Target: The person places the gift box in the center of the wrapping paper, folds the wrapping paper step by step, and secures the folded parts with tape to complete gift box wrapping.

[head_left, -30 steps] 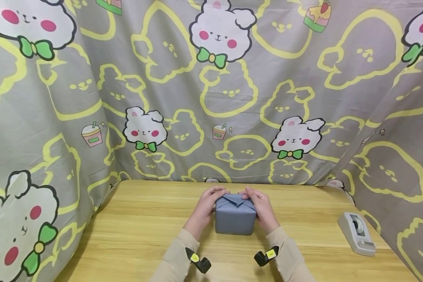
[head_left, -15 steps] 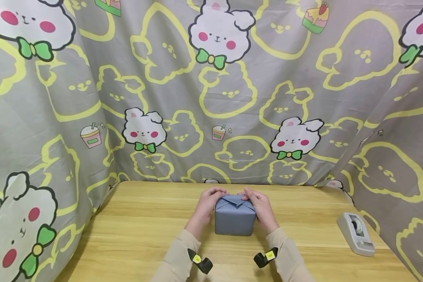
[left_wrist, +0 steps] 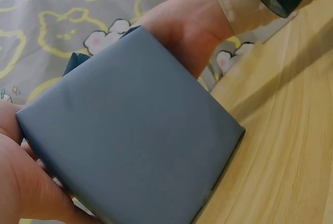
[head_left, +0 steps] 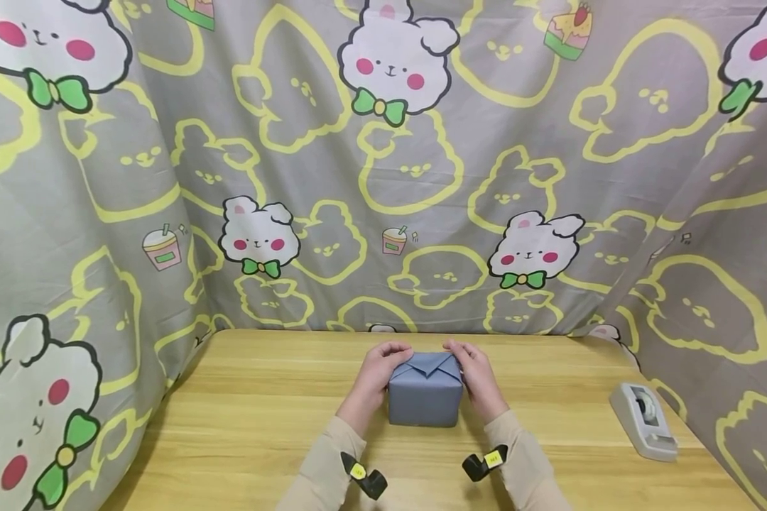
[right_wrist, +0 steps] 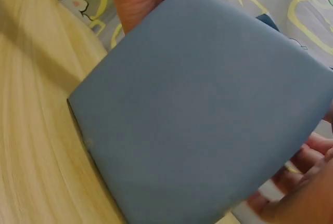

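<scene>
A box wrapped in blue-grey paper point(head_left: 425, 406) stands on the wooden table, with a pointed paper flap point(head_left: 430, 363) folded over its top. My left hand point(head_left: 377, 370) grips its left side, fingers curled over the far top corner. On the other side my right hand point(head_left: 476, 369) holds the far right corner. From the left wrist, the box's smooth side point(left_wrist: 130, 125) fills most of the view, and the left fingers are partly hidden behind it. The right wrist view shows another plain side point(right_wrist: 197, 104), with the right fingers point(right_wrist: 307, 164) bent beside it.
A grey tape dispenser point(head_left: 645, 422) with a roll in it stands at the table's right. Behind and around the wooden table point(head_left: 262, 397) hangs a grey curtain point(head_left: 332, 170) with rabbit prints. Black wrist cameras point(head_left: 366, 477) sit on both sleeves.
The top flap looks flatter and more evenly spread. The right fingers have shifted slightly right, away from the flap. The box stays in about the same place, and the head view has drifted a little.
</scene>
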The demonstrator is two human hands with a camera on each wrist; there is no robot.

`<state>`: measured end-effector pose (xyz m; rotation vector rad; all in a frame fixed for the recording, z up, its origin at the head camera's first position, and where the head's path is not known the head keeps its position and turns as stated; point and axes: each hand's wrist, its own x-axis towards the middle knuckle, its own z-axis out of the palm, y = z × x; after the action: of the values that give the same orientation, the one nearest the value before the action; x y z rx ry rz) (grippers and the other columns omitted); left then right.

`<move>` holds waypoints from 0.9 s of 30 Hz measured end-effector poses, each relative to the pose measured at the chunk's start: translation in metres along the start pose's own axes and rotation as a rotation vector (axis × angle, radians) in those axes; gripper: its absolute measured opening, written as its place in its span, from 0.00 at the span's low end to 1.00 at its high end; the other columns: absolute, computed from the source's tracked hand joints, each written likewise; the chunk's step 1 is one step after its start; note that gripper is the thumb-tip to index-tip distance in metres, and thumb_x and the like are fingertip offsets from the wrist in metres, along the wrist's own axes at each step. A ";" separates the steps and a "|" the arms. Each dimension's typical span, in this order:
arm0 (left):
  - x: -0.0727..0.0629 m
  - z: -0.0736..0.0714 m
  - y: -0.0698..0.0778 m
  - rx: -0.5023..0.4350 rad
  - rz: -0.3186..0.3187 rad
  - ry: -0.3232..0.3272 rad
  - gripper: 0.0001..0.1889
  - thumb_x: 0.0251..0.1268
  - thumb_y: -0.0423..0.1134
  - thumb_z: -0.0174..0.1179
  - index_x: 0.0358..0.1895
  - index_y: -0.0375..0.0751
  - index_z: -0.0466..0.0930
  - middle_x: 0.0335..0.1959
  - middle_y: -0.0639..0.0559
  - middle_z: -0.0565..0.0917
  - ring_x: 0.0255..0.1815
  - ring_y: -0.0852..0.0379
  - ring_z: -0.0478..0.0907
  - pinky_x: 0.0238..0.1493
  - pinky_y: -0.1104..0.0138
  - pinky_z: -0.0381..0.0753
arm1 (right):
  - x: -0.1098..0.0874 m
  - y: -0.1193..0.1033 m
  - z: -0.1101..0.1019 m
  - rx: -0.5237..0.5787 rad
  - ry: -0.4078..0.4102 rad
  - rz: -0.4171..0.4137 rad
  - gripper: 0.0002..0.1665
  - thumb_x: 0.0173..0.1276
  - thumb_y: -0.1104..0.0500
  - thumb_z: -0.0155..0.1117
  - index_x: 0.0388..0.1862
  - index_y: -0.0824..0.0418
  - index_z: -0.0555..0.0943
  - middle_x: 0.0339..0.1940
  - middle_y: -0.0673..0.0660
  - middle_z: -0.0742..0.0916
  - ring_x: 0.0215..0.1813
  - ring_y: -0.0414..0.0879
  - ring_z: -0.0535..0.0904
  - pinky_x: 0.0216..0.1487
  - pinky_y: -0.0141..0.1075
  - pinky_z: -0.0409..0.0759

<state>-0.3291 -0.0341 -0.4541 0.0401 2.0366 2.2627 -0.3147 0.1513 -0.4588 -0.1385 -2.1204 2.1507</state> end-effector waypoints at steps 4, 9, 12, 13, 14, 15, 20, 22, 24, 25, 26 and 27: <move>-0.001 0.001 -0.001 -0.001 0.027 0.019 0.09 0.58 0.36 0.67 0.40 0.36 0.84 0.38 0.54 0.82 0.41 0.60 0.76 0.43 0.71 0.74 | -0.001 -0.002 0.000 -0.031 -0.025 0.041 0.19 0.73 0.54 0.55 0.49 0.69 0.82 0.39 0.46 0.85 0.46 0.36 0.77 0.48 0.29 0.76; -0.002 0.003 -0.002 -0.017 0.053 0.053 0.09 0.57 0.34 0.67 0.39 0.34 0.84 0.35 0.54 0.83 0.39 0.60 0.77 0.43 0.71 0.74 | -0.003 -0.007 -0.001 -0.001 -0.051 0.050 0.16 0.72 0.57 0.58 0.46 0.69 0.82 0.36 0.44 0.85 0.45 0.37 0.78 0.46 0.29 0.76; -0.002 0.003 -0.003 -0.025 0.054 0.069 0.09 0.56 0.34 0.67 0.39 0.34 0.84 0.34 0.54 0.84 0.38 0.61 0.78 0.44 0.71 0.74 | -0.003 -0.008 -0.003 0.032 -0.072 0.079 0.14 0.72 0.56 0.59 0.44 0.66 0.83 0.36 0.44 0.84 0.44 0.38 0.77 0.45 0.30 0.76; -0.002 0.003 -0.003 -0.026 0.052 0.074 0.09 0.56 0.34 0.68 0.39 0.35 0.84 0.34 0.54 0.84 0.38 0.61 0.78 0.44 0.71 0.74 | -0.003 -0.008 -0.004 0.042 -0.080 0.090 0.14 0.72 0.56 0.58 0.44 0.65 0.83 0.36 0.44 0.84 0.44 0.38 0.77 0.45 0.30 0.76; -0.002 0.003 -0.003 -0.027 0.046 0.079 0.09 0.56 0.34 0.68 0.39 0.35 0.84 0.34 0.54 0.84 0.38 0.61 0.78 0.44 0.71 0.74 | -0.003 -0.008 -0.004 0.066 -0.082 0.103 0.14 0.73 0.57 0.57 0.45 0.65 0.83 0.36 0.44 0.84 0.43 0.38 0.78 0.45 0.31 0.77; -0.002 0.003 -0.003 -0.026 0.043 0.084 0.09 0.56 0.34 0.68 0.39 0.35 0.84 0.34 0.54 0.84 0.38 0.61 0.79 0.44 0.71 0.74 | -0.003 -0.007 -0.005 0.083 -0.081 0.114 0.13 0.73 0.57 0.56 0.44 0.64 0.84 0.36 0.44 0.84 0.43 0.38 0.78 0.45 0.31 0.77; -0.002 0.003 -0.002 -0.020 0.031 0.088 0.09 0.56 0.34 0.67 0.39 0.36 0.84 0.35 0.53 0.84 0.39 0.60 0.78 0.45 0.70 0.74 | -0.005 -0.009 -0.001 0.087 -0.059 0.108 0.10 0.71 0.61 0.56 0.41 0.63 0.84 0.34 0.45 0.84 0.41 0.38 0.78 0.43 0.30 0.77; -0.002 0.003 -0.002 -0.018 0.035 0.082 0.08 0.56 0.34 0.68 0.39 0.36 0.84 0.35 0.53 0.84 0.39 0.60 0.78 0.45 0.70 0.74 | -0.007 -0.010 0.001 0.031 -0.059 0.083 0.07 0.68 0.62 0.60 0.40 0.64 0.82 0.35 0.46 0.83 0.41 0.38 0.77 0.42 0.30 0.76; -0.003 0.003 -0.001 -0.020 0.036 0.080 0.09 0.55 0.34 0.68 0.38 0.36 0.84 0.35 0.53 0.85 0.39 0.60 0.79 0.45 0.70 0.74 | -0.010 -0.013 0.003 -0.029 -0.070 0.068 0.09 0.65 0.62 0.64 0.42 0.65 0.80 0.38 0.49 0.82 0.42 0.39 0.76 0.43 0.29 0.75; -0.002 0.003 -0.001 -0.021 0.035 0.080 0.09 0.55 0.35 0.68 0.38 0.36 0.84 0.35 0.53 0.85 0.39 0.60 0.79 0.45 0.70 0.74 | -0.011 -0.014 0.004 -0.057 -0.081 0.065 0.12 0.64 0.61 0.65 0.44 0.66 0.78 0.40 0.51 0.82 0.43 0.40 0.76 0.44 0.30 0.75; -0.002 0.003 -0.001 -0.021 0.035 0.080 0.09 0.55 0.35 0.68 0.38 0.36 0.84 0.35 0.53 0.85 0.39 0.60 0.79 0.45 0.70 0.74 | -0.012 -0.015 0.004 -0.081 -0.092 0.066 0.15 0.63 0.61 0.66 0.46 0.66 0.77 0.43 0.53 0.81 0.44 0.41 0.76 0.44 0.30 0.74; -0.002 0.004 -0.001 -0.022 0.035 0.080 0.09 0.55 0.35 0.68 0.39 0.36 0.84 0.35 0.53 0.85 0.39 0.60 0.79 0.45 0.70 0.74 | -0.013 -0.016 0.005 -0.102 -0.104 0.070 0.18 0.63 0.60 0.67 0.49 0.67 0.76 0.46 0.55 0.80 0.45 0.42 0.75 0.45 0.31 0.73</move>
<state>-0.3267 -0.0306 -0.4550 -0.0164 2.0654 2.3438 -0.3022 0.1450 -0.4425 -0.1145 -2.3175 2.1321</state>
